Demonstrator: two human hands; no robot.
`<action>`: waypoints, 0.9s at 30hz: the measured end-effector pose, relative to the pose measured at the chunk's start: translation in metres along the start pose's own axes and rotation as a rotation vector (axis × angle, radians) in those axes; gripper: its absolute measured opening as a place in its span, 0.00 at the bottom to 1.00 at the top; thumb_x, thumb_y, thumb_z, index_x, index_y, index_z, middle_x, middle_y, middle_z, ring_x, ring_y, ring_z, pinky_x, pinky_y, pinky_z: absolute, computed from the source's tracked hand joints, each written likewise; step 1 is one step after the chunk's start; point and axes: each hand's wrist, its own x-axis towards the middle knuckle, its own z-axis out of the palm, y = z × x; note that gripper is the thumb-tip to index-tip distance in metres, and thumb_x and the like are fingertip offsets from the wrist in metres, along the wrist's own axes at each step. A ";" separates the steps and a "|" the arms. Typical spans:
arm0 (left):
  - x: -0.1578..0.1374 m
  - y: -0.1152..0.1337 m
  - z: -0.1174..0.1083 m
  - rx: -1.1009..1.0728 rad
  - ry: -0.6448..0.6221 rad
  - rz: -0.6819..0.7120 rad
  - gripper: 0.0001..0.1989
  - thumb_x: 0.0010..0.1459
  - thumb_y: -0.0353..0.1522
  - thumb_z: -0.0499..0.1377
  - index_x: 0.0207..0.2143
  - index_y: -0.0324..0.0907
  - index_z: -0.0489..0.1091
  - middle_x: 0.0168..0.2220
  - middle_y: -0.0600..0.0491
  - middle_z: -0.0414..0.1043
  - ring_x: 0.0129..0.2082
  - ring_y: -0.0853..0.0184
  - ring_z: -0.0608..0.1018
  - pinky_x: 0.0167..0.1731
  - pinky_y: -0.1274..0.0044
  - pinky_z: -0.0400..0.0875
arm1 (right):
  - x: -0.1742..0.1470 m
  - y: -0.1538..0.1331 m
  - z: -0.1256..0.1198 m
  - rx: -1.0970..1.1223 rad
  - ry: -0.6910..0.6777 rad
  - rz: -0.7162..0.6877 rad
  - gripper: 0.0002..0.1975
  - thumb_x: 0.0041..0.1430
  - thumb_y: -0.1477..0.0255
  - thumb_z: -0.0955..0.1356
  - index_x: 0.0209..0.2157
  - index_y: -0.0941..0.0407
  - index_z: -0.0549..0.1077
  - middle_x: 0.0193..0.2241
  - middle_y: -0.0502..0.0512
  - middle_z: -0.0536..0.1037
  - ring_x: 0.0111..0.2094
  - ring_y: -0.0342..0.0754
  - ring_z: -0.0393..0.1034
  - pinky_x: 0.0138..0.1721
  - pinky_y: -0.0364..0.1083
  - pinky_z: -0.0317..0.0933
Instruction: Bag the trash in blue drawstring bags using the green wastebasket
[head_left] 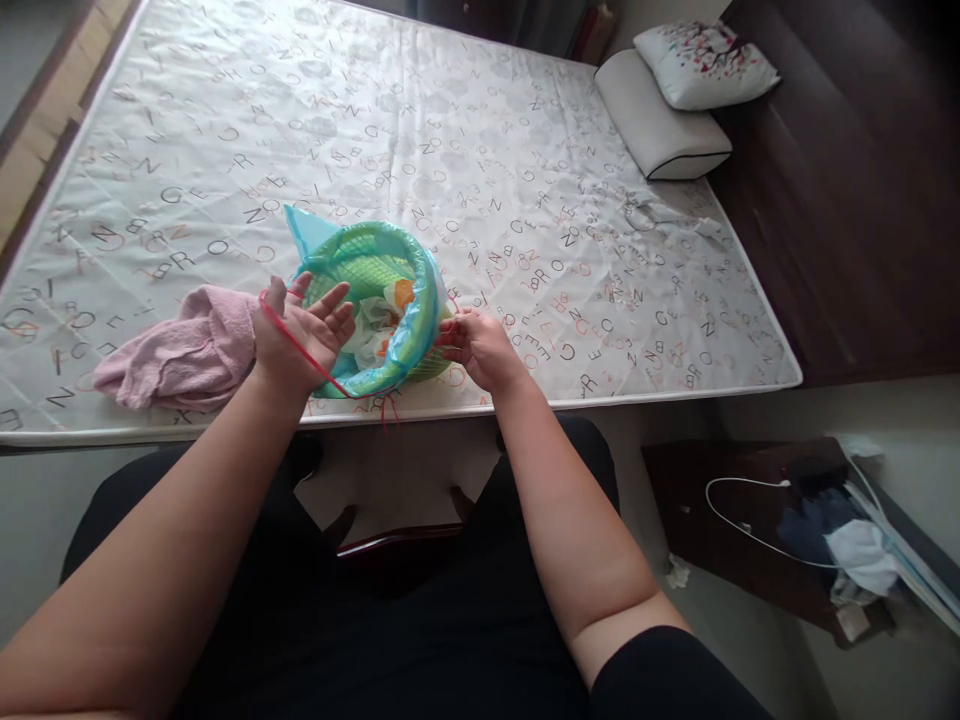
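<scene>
Over mattress (585,130), L hand (304,330) splayed palm-up thru red drawstring (316,364), R hand (480,345) pinched closed at mesh bin (442,369).

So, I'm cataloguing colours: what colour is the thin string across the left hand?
The string is red, seen best in the head view.
</scene>
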 end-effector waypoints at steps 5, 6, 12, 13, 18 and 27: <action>0.006 0.001 -0.011 0.043 -0.039 0.096 0.25 0.73 0.57 0.44 0.59 0.54 0.62 0.49 0.51 0.83 0.40 0.60 0.85 0.40 0.67 0.78 | -0.002 -0.009 -0.001 0.023 0.050 -0.168 0.13 0.63 0.62 0.72 0.41 0.49 0.65 0.24 0.42 0.66 0.27 0.43 0.66 0.32 0.43 0.68; 0.005 0.001 -0.012 0.061 -0.079 0.126 0.27 0.73 0.58 0.43 0.61 0.55 0.64 0.50 0.53 0.82 0.45 0.58 0.85 0.44 0.65 0.79 | -0.003 -0.011 -0.001 -0.001 0.064 -0.200 0.13 0.63 0.61 0.72 0.43 0.48 0.67 0.25 0.43 0.67 0.29 0.44 0.68 0.33 0.43 0.68; -0.013 -0.010 -0.002 0.190 -0.205 0.260 0.39 0.65 0.67 0.46 0.67 0.59 0.69 0.66 0.54 0.73 0.70 0.50 0.71 0.60 0.58 0.71 | -0.016 -0.026 0.001 -0.129 0.246 -0.393 0.19 0.67 0.59 0.68 0.57 0.46 0.69 0.42 0.53 0.79 0.47 0.50 0.76 0.43 0.48 0.71; -0.014 -0.012 0.000 0.185 -0.224 0.267 0.40 0.64 0.68 0.48 0.67 0.59 0.69 0.68 0.53 0.71 0.72 0.49 0.68 0.61 0.57 0.70 | -0.017 -0.028 0.002 -0.140 0.277 -0.429 0.19 0.67 0.59 0.68 0.57 0.45 0.69 0.44 0.54 0.79 0.48 0.50 0.76 0.43 0.48 0.71; -0.016 -0.020 0.002 0.210 -0.262 0.299 0.40 0.63 0.69 0.47 0.68 0.62 0.68 0.74 0.55 0.62 0.77 0.50 0.57 0.64 0.55 0.68 | -0.013 -0.037 0.003 -0.114 0.356 -0.452 0.22 0.67 0.59 0.66 0.60 0.45 0.69 0.50 0.55 0.79 0.50 0.50 0.77 0.42 0.47 0.71; -0.025 -0.030 0.009 0.202 -0.237 0.360 0.35 0.64 0.68 0.47 0.65 0.68 0.68 0.79 0.62 0.49 0.80 0.52 0.49 0.66 0.54 0.66 | -0.001 -0.053 -0.006 0.145 0.428 -0.395 0.19 0.70 0.59 0.65 0.59 0.47 0.68 0.50 0.56 0.79 0.34 0.44 0.73 0.37 0.47 0.73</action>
